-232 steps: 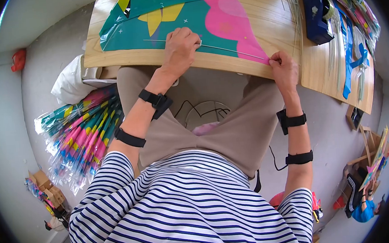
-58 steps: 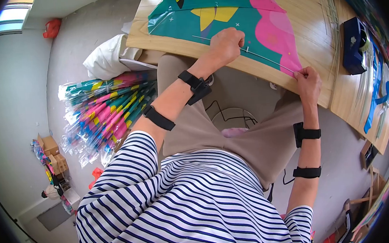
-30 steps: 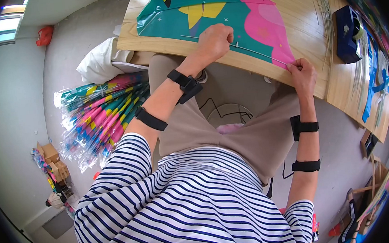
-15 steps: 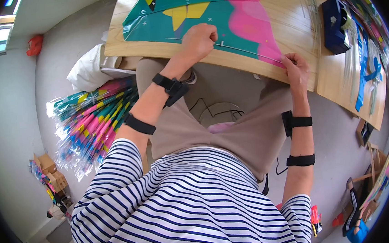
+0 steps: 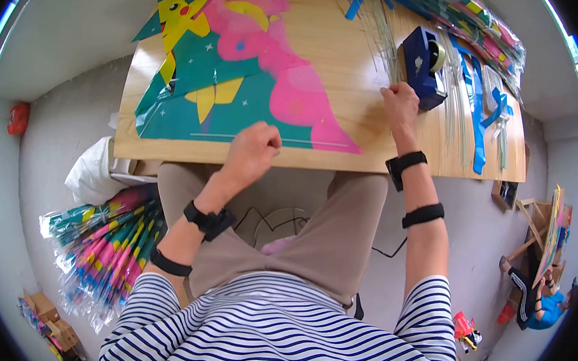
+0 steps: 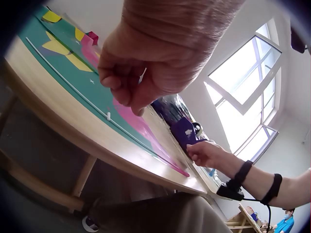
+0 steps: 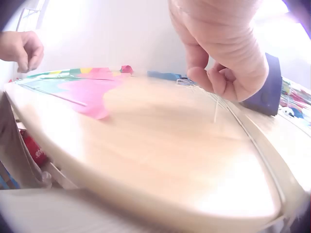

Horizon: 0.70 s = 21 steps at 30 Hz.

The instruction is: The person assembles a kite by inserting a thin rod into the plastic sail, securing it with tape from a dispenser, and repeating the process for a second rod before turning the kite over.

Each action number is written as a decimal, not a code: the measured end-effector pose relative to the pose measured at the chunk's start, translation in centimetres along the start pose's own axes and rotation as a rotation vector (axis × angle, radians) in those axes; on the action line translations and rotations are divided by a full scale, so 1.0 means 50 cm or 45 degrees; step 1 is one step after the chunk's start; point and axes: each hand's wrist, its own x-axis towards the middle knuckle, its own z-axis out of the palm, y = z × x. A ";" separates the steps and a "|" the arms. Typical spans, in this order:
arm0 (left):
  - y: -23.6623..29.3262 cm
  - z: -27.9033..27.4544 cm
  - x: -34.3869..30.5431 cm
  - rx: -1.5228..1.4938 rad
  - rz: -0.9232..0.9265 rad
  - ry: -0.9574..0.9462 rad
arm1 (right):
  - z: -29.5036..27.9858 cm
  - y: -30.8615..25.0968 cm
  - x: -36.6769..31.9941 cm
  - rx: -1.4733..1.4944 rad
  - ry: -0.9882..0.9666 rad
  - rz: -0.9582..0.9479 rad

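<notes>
Pale walls and a grey floor surround a wood-grain worktable (image 5: 342,74), at which a person in a striped top sits. Across its left part lies a teal-and-pink printed plastic sheet (image 5: 259,108) bearing a Pikachu figure, its near edge close to the table edge. One slender white rod (image 5: 211,136) rests on the sheet along that edge; a small white clip (image 6: 108,116) is fitted on it.

Left hand (image 5: 252,155): above the rod, fingers curled; whether anything is grasped cannot be determined. Right hand (image 5: 403,107): beside the dark blue tape dispenser (image 5: 420,68), at the near end of loose thin rods (image 5: 381,37), fingers bent inward. A pale strand shows just below its fingertips; a grasp on it cannot be confirmed.

Further right: blue ribbon (image 5: 478,121). Floor, left: film-wrapped multicoloured bundles (image 5: 108,249) near a white cloth (image 5: 91,172).
</notes>
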 end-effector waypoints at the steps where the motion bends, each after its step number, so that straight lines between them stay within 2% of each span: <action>1: 0.007 0.008 -0.002 -0.023 0.008 -0.019 | 0.015 -0.014 0.021 -0.085 0.009 -0.016; 3: 0.018 0.017 -0.002 -0.063 -0.004 -0.064 | 0.046 -0.043 0.058 -0.251 0.030 -0.046; 4: 0.025 0.017 -0.004 -0.082 -0.029 -0.091 | 0.058 -0.054 0.074 -0.272 -0.050 0.053; 7: 0.039 0.012 -0.004 -0.094 -0.058 -0.115 | 0.107 -0.049 0.113 -0.352 -0.082 0.053; 10: 0.037 0.010 -0.001 -0.129 -0.085 -0.121 | 0.091 -0.058 0.119 -0.484 -0.150 -0.092; 13: 0.048 0.007 0.016 -0.172 -0.108 -0.138 | 0.086 -0.040 0.114 -0.484 -0.213 -0.075; 17: 0.077 0.025 0.021 -0.206 -0.047 -0.148 | 0.095 -0.027 0.111 -0.405 -0.149 -0.069; 21: 0.101 0.033 0.022 -0.185 -0.029 -0.179 | 0.104 -0.080 0.131 -0.423 -0.179 -0.013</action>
